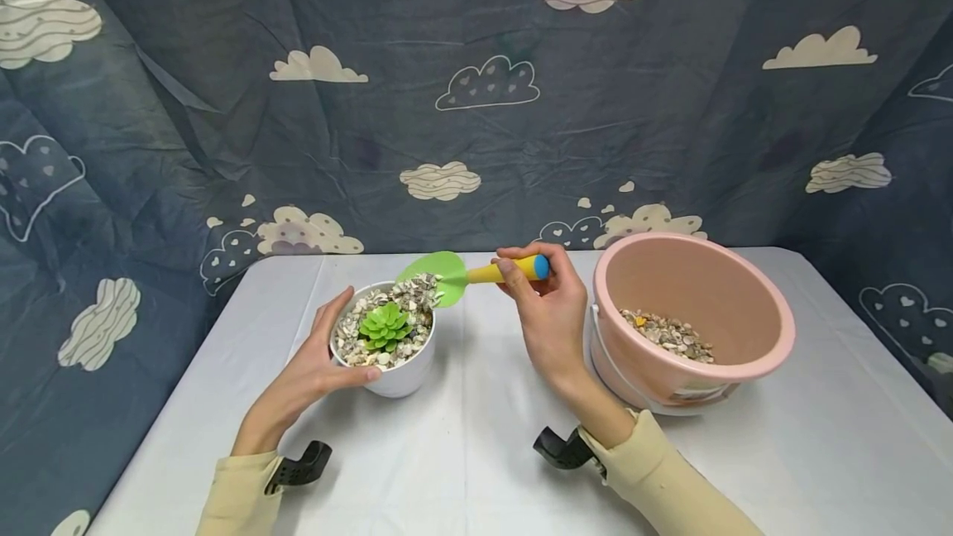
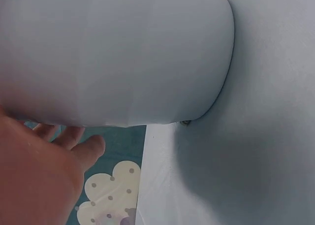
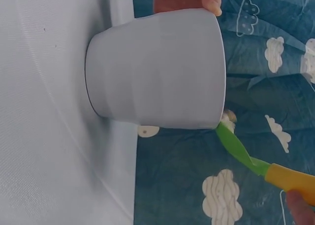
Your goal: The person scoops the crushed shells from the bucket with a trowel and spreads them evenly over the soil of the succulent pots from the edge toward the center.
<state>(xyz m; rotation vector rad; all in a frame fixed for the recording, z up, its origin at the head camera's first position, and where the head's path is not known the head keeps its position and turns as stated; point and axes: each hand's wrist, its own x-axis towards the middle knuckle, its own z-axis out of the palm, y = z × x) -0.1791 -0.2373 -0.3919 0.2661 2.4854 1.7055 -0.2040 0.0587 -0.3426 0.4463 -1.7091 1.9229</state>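
Observation:
A white flowerpot (image 1: pixel 404 377) stands upright on the table, filled with small pale stones (image 1: pixel 351 348) around a green succulent (image 1: pixel 385 327). My left hand (image 1: pixel 307 369) holds the pot by its left side, thumb at the near rim and fingers around the far left. In my right hand (image 1: pixel 553 317) is a small trowel (image 1: pixel 452 275) with a green blade and a yellow, blue-ended handle. Its blade tips over the pot's right rim, with stones on its front edge. The right wrist view shows the blade (image 3: pixel 235 145) right at the rim. In the left wrist view, the pot wall (image 2: pixel 123 57) hides most of the scene.
A pink bucket (image 1: pixel 696 271) stands on the right of the white table (image 1: pixel 514 453), with more small stones (image 1: pixel 673 337) and a yellow bit at its bottom. Its handle hangs down the near side. A dark cloud-patterned cloth (image 1: pixel 417 139) hangs behind the table.

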